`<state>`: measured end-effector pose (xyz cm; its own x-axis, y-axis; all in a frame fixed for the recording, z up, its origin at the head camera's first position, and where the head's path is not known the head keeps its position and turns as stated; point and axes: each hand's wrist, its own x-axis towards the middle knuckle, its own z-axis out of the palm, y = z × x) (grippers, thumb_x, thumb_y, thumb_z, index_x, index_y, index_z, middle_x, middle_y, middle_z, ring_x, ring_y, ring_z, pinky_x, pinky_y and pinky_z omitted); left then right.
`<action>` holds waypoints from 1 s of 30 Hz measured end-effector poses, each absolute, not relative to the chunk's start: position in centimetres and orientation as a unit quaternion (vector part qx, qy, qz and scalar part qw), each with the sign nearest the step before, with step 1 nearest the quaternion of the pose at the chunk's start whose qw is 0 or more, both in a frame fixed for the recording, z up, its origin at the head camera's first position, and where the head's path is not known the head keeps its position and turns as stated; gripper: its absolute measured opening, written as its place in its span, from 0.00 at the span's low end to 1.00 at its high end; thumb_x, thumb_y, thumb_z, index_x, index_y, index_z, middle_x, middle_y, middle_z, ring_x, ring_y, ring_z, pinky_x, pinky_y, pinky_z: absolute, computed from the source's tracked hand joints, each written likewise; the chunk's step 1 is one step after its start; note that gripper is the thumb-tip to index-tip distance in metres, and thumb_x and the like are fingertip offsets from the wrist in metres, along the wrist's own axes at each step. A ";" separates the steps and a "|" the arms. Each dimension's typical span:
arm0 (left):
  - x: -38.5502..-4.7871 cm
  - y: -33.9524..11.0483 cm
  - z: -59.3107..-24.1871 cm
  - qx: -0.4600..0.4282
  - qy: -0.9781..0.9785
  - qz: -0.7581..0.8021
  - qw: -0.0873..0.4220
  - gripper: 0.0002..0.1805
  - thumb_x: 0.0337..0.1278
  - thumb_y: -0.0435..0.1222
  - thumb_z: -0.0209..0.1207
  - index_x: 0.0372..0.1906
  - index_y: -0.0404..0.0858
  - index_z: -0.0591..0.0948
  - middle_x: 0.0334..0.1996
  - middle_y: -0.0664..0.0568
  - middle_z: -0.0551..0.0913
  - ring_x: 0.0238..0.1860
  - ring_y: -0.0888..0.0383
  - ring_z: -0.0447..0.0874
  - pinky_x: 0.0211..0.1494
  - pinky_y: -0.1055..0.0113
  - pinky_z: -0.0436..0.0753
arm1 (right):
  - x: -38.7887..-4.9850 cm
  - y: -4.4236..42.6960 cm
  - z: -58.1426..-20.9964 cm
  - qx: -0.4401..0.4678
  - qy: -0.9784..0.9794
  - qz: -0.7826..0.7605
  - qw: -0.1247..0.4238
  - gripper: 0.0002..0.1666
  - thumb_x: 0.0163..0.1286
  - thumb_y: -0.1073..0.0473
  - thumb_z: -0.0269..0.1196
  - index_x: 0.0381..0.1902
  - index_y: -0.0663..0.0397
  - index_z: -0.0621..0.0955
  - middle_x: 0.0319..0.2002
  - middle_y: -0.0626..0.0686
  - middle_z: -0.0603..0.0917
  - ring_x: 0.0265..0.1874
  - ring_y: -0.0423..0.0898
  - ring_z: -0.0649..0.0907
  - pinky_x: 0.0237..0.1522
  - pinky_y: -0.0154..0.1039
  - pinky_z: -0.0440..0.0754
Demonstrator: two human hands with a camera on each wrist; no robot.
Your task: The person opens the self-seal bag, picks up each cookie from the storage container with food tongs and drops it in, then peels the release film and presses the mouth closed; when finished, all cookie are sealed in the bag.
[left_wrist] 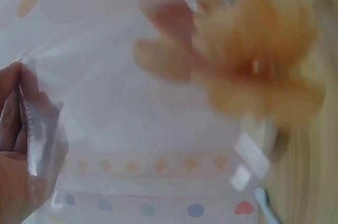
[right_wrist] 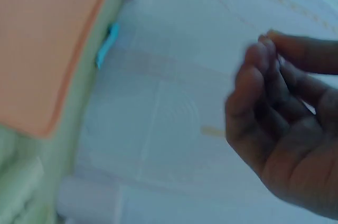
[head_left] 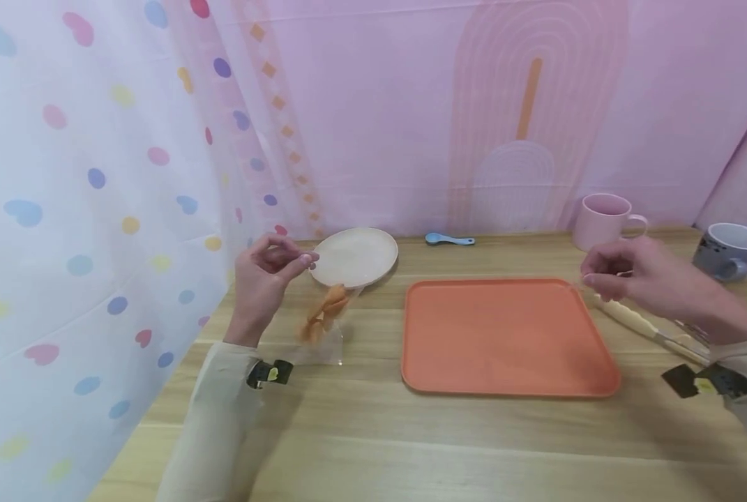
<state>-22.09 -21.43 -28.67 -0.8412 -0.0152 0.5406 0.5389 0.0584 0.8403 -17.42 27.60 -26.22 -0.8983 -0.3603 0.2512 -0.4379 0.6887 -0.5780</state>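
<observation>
My left hand (head_left: 263,286) pinches the edge of a clear plastic bag (left_wrist: 121,86) between thumb and fingers. Inside the bag are blurred orange-brown pieces (head_left: 329,310), whose kind I cannot make out. The bag hangs above the table, in front of a cream plate (head_left: 357,256). Over the right edge of an orange tray (head_left: 505,335) hovers my right hand (head_left: 637,275). Its fingers are curled and the thumb meets the fingertips (right_wrist: 256,55). Nothing shows clearly between them.
A light blue spoon (head_left: 448,240) lies near the back wall. Right of the tray is a cream-handled metal utensil (head_left: 630,319), partly under my right hand. A pink mug (head_left: 602,219) and a grey-blue cup (head_left: 727,247) stand at the back right. Patterned curtains (head_left: 373,104) border the table.
</observation>
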 end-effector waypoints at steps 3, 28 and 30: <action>-21.7 -21.5 -28.4 -0.190 -0.677 -0.681 0.206 0.11 0.55 0.18 0.64 0.34 0.36 0.78 0.28 0.57 0.91 0.31 0.62 0.92 0.44 0.70 0.90 | -17.3 29.1 -25.4 0.234 -0.917 0.318 0.061 0.10 0.73 0.71 0.57 0.33 0.53 0.78 0.23 0.43 0.78 0.22 0.37 0.78 0.22 0.30 0.75; -20.7 -20.3 -28.3 -0.216 -0.714 -0.634 0.204 0.08 0.54 0.18 0.64 0.33 0.28 0.77 0.28 0.59 0.91 0.31 0.61 0.91 0.45 0.68 0.91 | -22.2 32.9 -32.0 0.203 -0.956 0.170 -0.127 0.15 0.67 0.69 0.60 0.21 0.50 0.74 0.14 0.43 0.74 0.09 0.35 0.74 0.15 0.30 0.75; -20.6 -20.2 -28.4 -0.221 -0.712 -0.634 0.207 0.08 0.53 0.17 0.64 0.33 0.27 0.77 0.28 0.59 0.91 0.30 0.61 0.91 0.44 0.68 0.91 | -22.3 32.6 -32.7 0.201 -0.957 0.168 -0.124 0.17 0.66 0.69 0.59 0.18 0.50 0.74 0.12 0.43 0.74 0.09 0.36 0.74 0.15 0.30 0.75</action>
<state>-20.60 -20.19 -28.40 -0.8172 0.0521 0.5739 0.5761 0.0985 0.8114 -22.27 32.56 -32.66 -0.8890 -0.4255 -0.1691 -0.3426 0.8632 -0.3708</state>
